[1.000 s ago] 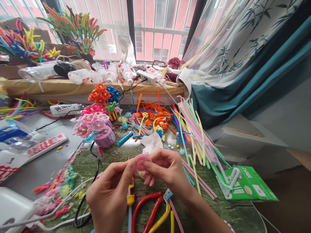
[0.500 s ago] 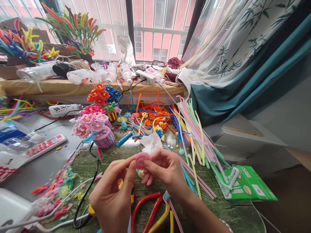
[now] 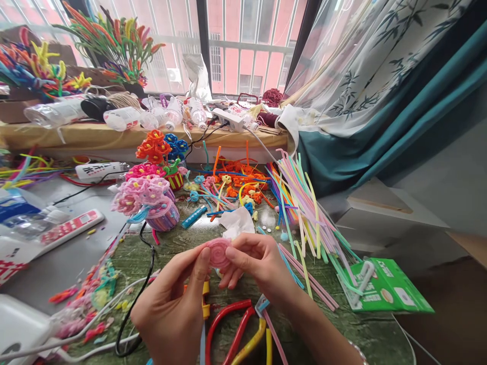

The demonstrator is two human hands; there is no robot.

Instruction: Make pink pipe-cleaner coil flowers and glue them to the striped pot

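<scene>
Slid slightly left since the earlier frame, your pink coil [image 3: 218, 255], clamped together between your left hand [image 3: 167, 312] and right hand [image 3: 256, 268], tissue [image 3: 236, 223] just behind, pipe cleaners [image 3: 304, 213] off to the right.

The pink coil [image 3: 218, 255] is formed of fuzzy chenille, the plier handles [image 3: 222, 312] of glossy plastic, the curtain [image 3: 335, 66] of sheer cloth.

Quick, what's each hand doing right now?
Left hand: closed, pinching the pink pipe-cleaner coil.
Right hand: closed, pinching the same coil from the other side.
</scene>
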